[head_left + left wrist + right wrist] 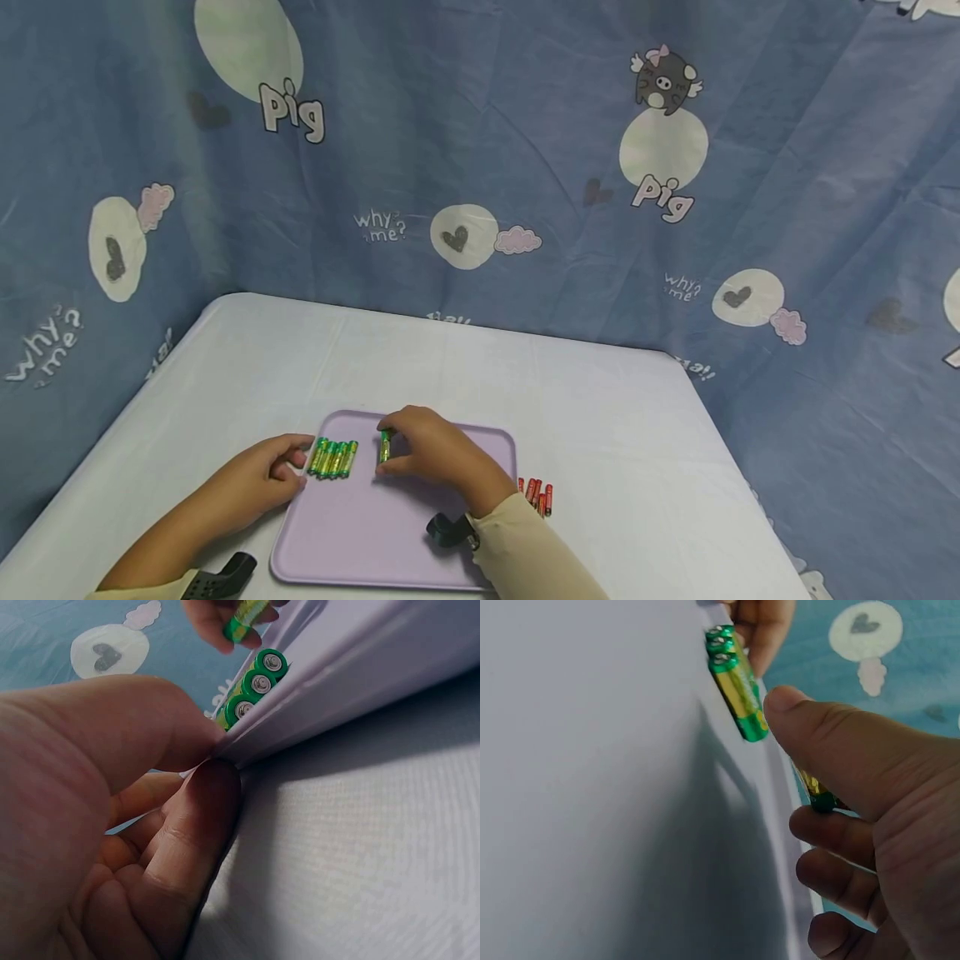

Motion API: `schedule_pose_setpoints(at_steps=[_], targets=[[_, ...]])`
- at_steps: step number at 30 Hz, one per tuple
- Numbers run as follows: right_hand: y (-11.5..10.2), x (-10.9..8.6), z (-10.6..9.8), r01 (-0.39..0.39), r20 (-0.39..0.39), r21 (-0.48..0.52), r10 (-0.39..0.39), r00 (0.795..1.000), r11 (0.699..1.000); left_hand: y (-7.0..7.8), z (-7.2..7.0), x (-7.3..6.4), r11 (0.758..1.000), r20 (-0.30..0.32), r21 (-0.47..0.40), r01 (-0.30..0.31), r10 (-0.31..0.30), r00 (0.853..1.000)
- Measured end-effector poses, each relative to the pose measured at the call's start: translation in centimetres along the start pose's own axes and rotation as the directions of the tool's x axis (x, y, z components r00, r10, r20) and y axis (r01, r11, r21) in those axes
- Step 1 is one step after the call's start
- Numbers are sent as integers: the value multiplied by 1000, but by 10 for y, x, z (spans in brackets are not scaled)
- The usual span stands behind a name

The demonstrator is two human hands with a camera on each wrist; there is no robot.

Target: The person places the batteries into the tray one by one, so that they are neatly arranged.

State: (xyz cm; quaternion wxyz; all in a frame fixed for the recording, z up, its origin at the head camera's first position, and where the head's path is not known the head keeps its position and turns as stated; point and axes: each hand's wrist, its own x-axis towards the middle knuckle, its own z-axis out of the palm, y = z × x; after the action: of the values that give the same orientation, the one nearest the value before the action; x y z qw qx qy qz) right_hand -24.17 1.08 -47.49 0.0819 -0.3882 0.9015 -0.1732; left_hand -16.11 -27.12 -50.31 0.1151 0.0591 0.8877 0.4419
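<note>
My right hand pinches a green-and-gold battery between thumb and fingers, over the upper middle of the lilac tray. In the right wrist view that battery is mostly hidden behind the thumb. Several like batteries lie side by side in a row along the tray's left edge. At that edge, my left hand holds the tray's rim with thumb and fingertips, beside the row. The left wrist view shows the batteries' green ends just inside the rim.
Several red batteries lie on the white-covered table, right of the tray and partly hidden by my right forearm. Behind the table hangs a blue printed curtain. Dark wrist straps sit on both arms.
</note>
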Motion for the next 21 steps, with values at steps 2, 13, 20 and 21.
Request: schedule_pose_setpoints(at_steps=[2, 13, 20, 21], targets=[[-2, 3, 2, -4, 10, -9, 4, 1000, 1000, 0, 0, 0, 1000, -2, 5, 0, 0, 1000], [-14, 9, 20, -41, -6, -100, 41, 999, 994, 0, 0, 1, 1000, 6, 3, 5, -5, 1000], [-19, 14, 24, -53, -21, -114, 51, 998, 992, 0, -1, 1, 1000, -2, 11, -10, 10, 1000], [-20, 14, 25, -54, -19, -118, 52, 998, 992, -1, -1, 0, 1000, -2, 10, -15, 15, 1000]])
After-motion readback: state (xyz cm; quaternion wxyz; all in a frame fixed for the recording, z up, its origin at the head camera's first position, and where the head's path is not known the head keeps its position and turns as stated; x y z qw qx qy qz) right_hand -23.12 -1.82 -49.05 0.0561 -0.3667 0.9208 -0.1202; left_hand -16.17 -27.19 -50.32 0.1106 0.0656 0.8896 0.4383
